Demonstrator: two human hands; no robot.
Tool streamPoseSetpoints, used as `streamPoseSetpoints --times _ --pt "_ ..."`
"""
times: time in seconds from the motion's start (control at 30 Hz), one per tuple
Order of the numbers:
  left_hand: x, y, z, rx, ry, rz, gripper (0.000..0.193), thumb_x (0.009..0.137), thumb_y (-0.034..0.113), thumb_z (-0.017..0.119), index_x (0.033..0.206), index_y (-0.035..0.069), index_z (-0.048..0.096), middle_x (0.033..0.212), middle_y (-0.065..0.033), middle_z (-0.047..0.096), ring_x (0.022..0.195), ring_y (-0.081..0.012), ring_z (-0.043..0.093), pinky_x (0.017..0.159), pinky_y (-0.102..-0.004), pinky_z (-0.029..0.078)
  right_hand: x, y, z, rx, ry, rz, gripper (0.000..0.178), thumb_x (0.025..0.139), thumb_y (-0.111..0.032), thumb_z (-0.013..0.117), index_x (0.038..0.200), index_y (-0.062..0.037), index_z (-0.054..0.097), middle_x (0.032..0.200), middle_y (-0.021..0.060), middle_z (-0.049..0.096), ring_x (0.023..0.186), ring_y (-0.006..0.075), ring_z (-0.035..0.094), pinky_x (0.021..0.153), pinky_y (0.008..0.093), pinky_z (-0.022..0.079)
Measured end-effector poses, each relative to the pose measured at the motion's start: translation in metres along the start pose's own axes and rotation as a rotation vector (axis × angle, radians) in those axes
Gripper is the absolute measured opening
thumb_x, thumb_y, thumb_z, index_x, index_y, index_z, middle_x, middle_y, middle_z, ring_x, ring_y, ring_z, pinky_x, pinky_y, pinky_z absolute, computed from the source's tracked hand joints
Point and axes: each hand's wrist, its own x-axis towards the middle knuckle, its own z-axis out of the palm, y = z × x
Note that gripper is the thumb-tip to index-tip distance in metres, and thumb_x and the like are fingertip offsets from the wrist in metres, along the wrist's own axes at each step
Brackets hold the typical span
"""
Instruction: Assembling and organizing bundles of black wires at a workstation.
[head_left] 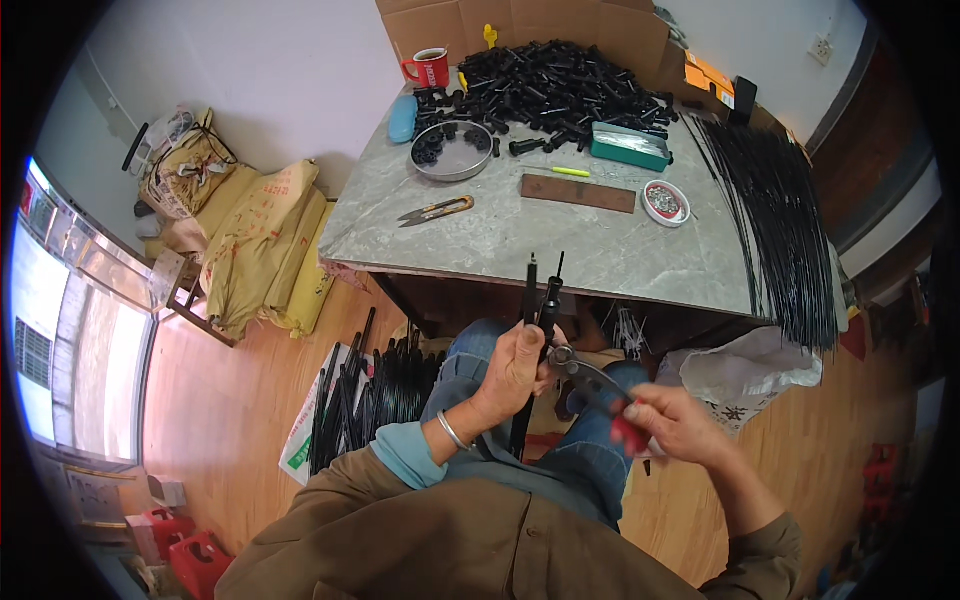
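My left hand (510,372) is closed around two slim black rods (531,290), which stand upright over my lap. One has a thicker black fitting near its top, with a thin tip rising out of it. In my right hand (678,422) is a pair of pliers (592,380) with red handles, smeared a little by motion. Its rounded metal head lies right beside my left fingers and the black fitting. Whether the jaws grip the fitting, I cannot tell.
On the grey table (480,225) are a heap of black parts (565,90), a round metal dish (452,165), snips (437,211), a brown bar (577,194), a small bowl (665,203), a teal box (630,147), a red mug (428,68) and long black rods (780,210). More rods (400,385) stand at left.
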Motion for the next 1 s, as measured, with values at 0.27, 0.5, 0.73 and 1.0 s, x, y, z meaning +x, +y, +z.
streamPoseSetpoints --times 0.27,0.5,0.73,1.0 --pt "-0.004 0.002 0.008 0.091 -0.006 -0.041 0.055 0.092 0.059 0.046 0.093 0.004 0.053 0.058 0.0021 0.041 0.046 -0.0057 0.04 0.043 -0.0213 0.033 -0.003 0.02 -0.002 0.599 -0.511 0.244 0.025 0.087 -0.018 0.066 0.1 -0.0029 0.05 0.066 0.0043 0.054 0.046 0.0137 0.051 0.039 0.0277 0.04" --pt "0.004 0.005 0.003 0.064 -0.021 -0.054 0.057 0.091 0.059 0.047 0.092 0.003 0.053 0.057 0.002 0.04 0.046 -0.0058 0.04 0.043 -0.021 0.033 -0.006 0.009 0.018 -0.548 0.192 -0.285 0.021 0.09 -0.013 0.057 0.107 -0.0007 0.056 0.066 0.0069 0.052 0.053 0.0152 0.053 0.046 0.0341 0.043" --pt "0.0 0.009 0.01 0.055 -0.075 -0.083 0.06 0.091 0.062 0.044 0.088 0.002 0.053 0.058 0.0028 0.04 0.046 -0.0053 0.038 0.042 -0.0208 0.032 -0.003 0.006 -0.004 0.567 -0.441 0.383 0.035 0.098 -0.024 0.05 0.121 0.0033 0.051 0.079 0.0076 0.062 0.066 0.0142 0.063 0.051 0.0255 0.049" --pt "0.002 0.012 0.01 0.035 -0.109 -0.118 0.061 0.092 0.062 0.039 0.086 0.003 0.052 0.056 0.0033 0.038 0.045 -0.0053 0.038 0.041 -0.021 0.031 -0.009 -0.001 0.018 0.482 -0.327 0.43 0.029 0.099 -0.027 0.048 0.107 -0.0002 0.053 0.068 0.0012 0.049 0.054 0.0114 0.051 0.045 0.0266 0.044"
